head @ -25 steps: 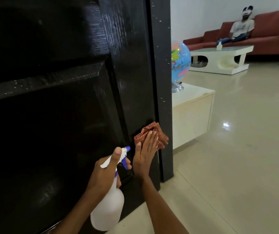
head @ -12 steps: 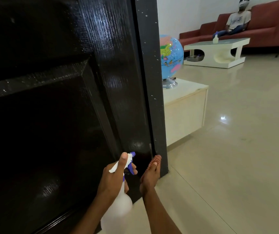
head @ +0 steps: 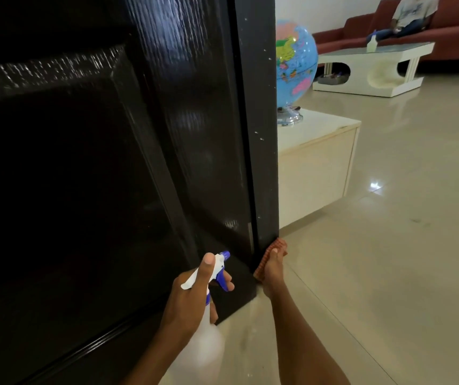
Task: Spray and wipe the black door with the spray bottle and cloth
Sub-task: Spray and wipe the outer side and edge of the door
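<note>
The glossy black door (head: pixel 89 168) fills the left of the view, with its black frame post (head: pixel 258 112) at the right edge. My left hand (head: pixel 192 295) grips the neck of a white spray bottle (head: pixel 203 354) with a blue and white trigger head, nozzle pointing at the door's lower corner. My right hand (head: pixel 271 273) presses an orange checked cloth (head: pixel 261 269) against the foot of the frame post, near the floor. Most of the cloth is hidden behind the hand.
A low cream cabinet (head: pixel 317 173) with a globe (head: pixel 295 65) on top stands just right of the door. Shiny beige floor tiles (head: pixel 375 273) spread to the right. Farther back are a white coffee table (head: pixel 370 70) and a person seated on a red sofa (head: pixel 458 29).
My right hand has slid the cloth down the door's edge from about mid height to the foot of the frame. The left hand with the bottle has followed downward.
</note>
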`<control>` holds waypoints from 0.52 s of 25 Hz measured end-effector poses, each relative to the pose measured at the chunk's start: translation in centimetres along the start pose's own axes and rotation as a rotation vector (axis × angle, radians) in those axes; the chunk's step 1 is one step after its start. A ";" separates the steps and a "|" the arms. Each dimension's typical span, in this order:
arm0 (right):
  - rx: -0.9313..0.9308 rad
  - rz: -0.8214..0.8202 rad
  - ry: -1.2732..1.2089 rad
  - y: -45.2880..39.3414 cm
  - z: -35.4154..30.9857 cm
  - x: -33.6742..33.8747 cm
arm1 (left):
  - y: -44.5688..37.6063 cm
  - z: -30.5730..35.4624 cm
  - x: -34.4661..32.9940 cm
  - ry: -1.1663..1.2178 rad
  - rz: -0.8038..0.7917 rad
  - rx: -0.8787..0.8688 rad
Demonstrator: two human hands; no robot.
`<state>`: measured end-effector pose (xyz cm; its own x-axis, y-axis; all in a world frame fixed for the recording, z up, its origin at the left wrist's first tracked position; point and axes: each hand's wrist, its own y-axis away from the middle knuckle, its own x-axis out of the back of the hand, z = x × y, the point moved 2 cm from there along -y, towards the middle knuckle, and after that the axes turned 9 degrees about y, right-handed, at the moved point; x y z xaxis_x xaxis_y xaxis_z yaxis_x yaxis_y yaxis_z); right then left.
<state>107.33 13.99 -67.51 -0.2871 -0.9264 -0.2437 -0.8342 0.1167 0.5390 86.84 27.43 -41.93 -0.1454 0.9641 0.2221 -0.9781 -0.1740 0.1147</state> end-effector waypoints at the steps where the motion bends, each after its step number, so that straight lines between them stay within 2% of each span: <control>1: -0.031 0.023 -0.002 -0.9 1.1 0.1 | -0.3 -0.7 -0.5 0.001 0.001 0.004; 3: 0.021 0.140 -0.055 -0.5 1.0 -0.8 | -0.5 -1.4 -0.9 0.003 0.006 0.000; 6: 0.251 0.259 0.042 1.9 -3.3 -2.5 | -1.1 -1.1 -1.2 0.020 0.021 -0.030; 9: 0.619 0.258 0.174 5.7 -7.8 -3.7 | -1.8 -1.1 -1.4 0.054 0.020 -0.041; 11: 0.856 0.262 0.405 8.4 -11.5 -5.4 | -2.0 -1.5 -1.4 0.089 0.046 -0.062; 13: 0.963 0.275 0.537 10.3 -15.2 -6.7 | -2.4 -1.7 -1.8 0.105 0.075 -0.078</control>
<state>107.81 15.98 -48.09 -0.4708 -0.8334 0.2895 -0.8557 0.3516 -0.3797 89.21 26.45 -44.28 -0.2293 0.9654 0.1244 -0.9719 -0.2341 0.0254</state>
